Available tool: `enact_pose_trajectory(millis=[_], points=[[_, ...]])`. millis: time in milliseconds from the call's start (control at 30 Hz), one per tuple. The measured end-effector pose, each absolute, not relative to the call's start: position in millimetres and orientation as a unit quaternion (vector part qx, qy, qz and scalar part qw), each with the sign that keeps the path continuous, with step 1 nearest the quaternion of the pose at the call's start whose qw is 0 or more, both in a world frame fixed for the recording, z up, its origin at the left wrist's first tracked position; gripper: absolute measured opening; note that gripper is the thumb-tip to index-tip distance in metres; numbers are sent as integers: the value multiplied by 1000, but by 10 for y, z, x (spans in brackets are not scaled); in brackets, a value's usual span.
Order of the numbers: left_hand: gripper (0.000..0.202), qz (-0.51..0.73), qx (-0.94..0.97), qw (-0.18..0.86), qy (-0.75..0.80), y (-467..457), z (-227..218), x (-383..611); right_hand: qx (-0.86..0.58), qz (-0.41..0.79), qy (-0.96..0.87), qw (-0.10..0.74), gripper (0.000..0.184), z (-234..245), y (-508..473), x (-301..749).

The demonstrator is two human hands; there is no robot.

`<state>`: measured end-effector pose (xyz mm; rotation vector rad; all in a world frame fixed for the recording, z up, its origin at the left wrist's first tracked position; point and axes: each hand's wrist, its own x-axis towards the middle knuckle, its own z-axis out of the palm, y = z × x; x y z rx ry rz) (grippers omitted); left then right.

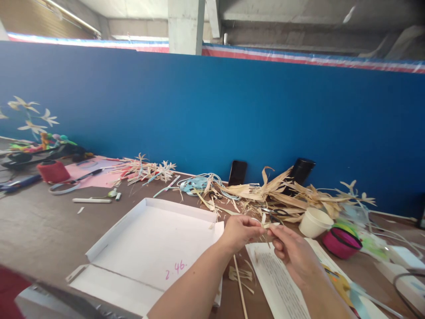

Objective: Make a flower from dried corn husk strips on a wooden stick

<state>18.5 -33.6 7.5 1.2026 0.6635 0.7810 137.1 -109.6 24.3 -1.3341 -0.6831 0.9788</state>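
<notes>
Pale husk piece (264,219), small and partly hidden by the fingers, is held up over the desk (126,192), between the white box and the printed sheet. Both hands meet at it. The left hand (238,231) has its thumb and forefinger pinched together on the near left side of the piece, the other fingers curled in behind. The right hand (294,250) comes from the other side with thumb and forefinger likewise closed on it, its remaining fingers bent towards the palm. The fingertips of the two hands nearly touch, and a pale strip sticks up between them; the exact grip of each fingertip is too small to make out.

Below the right hand lies the printed sheet (282,288), and left of it a thin stick (239,283) rests on the desk. The open white box (133,248), marked "2.46." in pink, lies to the left, partly covered by the left forearm. Just beyond the hands are scissors (280,212) and a heap of dried husks (272,192). A paper cup (315,223) stands to the right, near a pink pouch (341,243). A phone (237,173) leans against the blue partition (199,110).
</notes>
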Motion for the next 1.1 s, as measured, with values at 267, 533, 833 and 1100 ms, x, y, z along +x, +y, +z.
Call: enact_pose_trajectory(millis=[267,533,833,1100], points=[[42,353,544,706,286,-345,89,178,-589,423,-320,610,23,234,-1107,1408],[36,363,549,701,274,-309,8,200,-620,383,-353,587,27,231,-1089,1423],[34,372,522,718,271,-308,22,198,-660,324,-391,554,32,259,-1123,1420],[35,374,511,728,262,-335,88,173,-723,221,-421,500,45,338,-1127,1418]])
